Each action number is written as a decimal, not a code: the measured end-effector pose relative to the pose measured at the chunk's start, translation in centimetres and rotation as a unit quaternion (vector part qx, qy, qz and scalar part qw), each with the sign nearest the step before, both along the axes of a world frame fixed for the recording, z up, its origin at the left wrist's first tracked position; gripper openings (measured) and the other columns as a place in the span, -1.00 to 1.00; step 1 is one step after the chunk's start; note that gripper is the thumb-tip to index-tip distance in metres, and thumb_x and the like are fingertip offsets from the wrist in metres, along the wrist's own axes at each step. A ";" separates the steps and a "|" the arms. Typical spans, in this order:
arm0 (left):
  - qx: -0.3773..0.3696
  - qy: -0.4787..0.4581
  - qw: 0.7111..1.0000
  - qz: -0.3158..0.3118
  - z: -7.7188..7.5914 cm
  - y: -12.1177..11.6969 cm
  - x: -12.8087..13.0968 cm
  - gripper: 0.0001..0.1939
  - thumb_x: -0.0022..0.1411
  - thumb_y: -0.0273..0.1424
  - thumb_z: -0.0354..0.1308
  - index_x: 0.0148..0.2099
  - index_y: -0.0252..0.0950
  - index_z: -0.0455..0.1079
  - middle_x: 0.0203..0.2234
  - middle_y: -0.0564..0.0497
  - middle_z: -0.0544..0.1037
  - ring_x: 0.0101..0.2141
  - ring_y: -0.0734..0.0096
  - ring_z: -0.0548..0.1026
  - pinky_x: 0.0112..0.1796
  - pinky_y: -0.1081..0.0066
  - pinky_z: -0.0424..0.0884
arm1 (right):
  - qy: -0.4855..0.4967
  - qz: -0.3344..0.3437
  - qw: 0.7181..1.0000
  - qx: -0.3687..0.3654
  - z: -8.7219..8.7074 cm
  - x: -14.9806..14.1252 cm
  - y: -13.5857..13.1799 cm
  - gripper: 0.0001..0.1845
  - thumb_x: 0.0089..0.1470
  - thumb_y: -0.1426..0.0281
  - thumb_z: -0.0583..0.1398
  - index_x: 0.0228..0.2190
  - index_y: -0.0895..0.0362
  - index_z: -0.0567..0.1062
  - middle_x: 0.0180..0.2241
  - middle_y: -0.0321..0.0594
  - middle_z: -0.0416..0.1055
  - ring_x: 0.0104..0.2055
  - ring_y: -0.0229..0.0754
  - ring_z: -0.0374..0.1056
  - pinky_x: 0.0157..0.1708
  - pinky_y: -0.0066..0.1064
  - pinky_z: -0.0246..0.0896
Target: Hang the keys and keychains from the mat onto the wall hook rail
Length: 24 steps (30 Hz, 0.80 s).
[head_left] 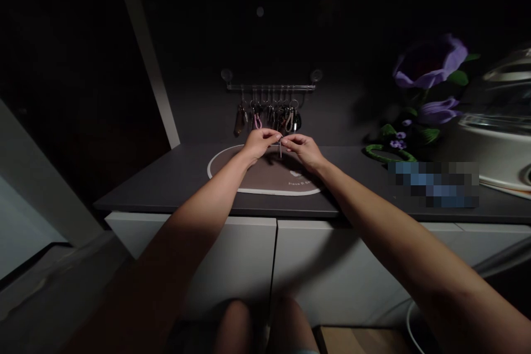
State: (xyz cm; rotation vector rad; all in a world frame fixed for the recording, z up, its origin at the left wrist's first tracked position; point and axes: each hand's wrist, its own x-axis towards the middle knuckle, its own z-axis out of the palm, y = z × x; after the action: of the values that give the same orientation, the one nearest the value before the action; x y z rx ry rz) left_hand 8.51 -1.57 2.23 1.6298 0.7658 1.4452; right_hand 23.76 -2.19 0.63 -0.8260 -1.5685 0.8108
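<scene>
Over the brown mat (257, 177) on the dark counter, both hands meet at a small key ring with a thin metal key (280, 149) dangling below it. My left hand (260, 142) pinches the ring from the left, thumb and fingertips pressed together. From the right, my right hand (304, 147) pinches the same ring. The ring itself is mostly covered by fingertips. Just behind the hands, several bunches of keys (271, 114) hang from hooks on a clear rail (271, 88) fixed to the dark wall.
Purple flowers (440, 110) with green leaves stand on the counter (157, 177) at the right, near a rounded white appliance (498, 144) with a clear upper part. A blurred-out patch lies in front of them. White cabinet doors (232, 260) are below the counter.
</scene>
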 end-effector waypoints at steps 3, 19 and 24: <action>-0.005 -0.014 1.000 -0.012 0.0 -0.1 0.0 -0.92 -0.06 -0.49 0.23 -0.41 -0.36 0.47 -0.48 -0.01 0.52 -0.40 0.49 0.40 -0.24 0.42 0.27 | 0.003 -0.009 1.000 0.009 0.0 0.0 0.0 -0.69 -0.22 0.22 0.27 -0.44 0.18 0.48 -0.43 -0.27 0.41 -0.39 -0.34 0.25 -0.30 -0.44 0.17; -0.015 0.014 0.998 0.051 -0.8 0.7 0.0 -0.78 -0.02 -0.34 0.18 -0.33 -0.38 0.42 -0.53 0.03 0.45 -0.51 0.55 0.32 -0.49 0.52 0.21 | 0.051 -0.042 0.997 0.035 0.2 1.2 0.0 -0.70 -0.23 0.19 0.27 -0.48 0.16 0.45 -0.50 -0.33 0.36 -0.43 -0.34 0.21 -0.28 -0.42 0.15; -0.040 0.015 0.999 0.033 -1.2 0.8 0.4 -0.75 -0.07 -0.29 0.20 -0.37 -0.38 0.40 -0.59 0.07 0.41 -0.57 0.58 0.31 -0.53 0.53 0.19 | 0.081 -0.080 0.992 0.050 0.5 2.1 0.3 -0.70 -0.21 0.19 0.25 -0.46 0.16 0.43 -0.48 -0.33 0.34 -0.41 -0.35 0.20 -0.29 -0.45 0.14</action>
State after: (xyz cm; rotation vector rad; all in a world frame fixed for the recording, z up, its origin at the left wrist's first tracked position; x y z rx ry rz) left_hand 8.88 -0.81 1.00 1.5818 0.8896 1.4203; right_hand 25.86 -1.85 1.13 -0.7818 -1.3692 0.6605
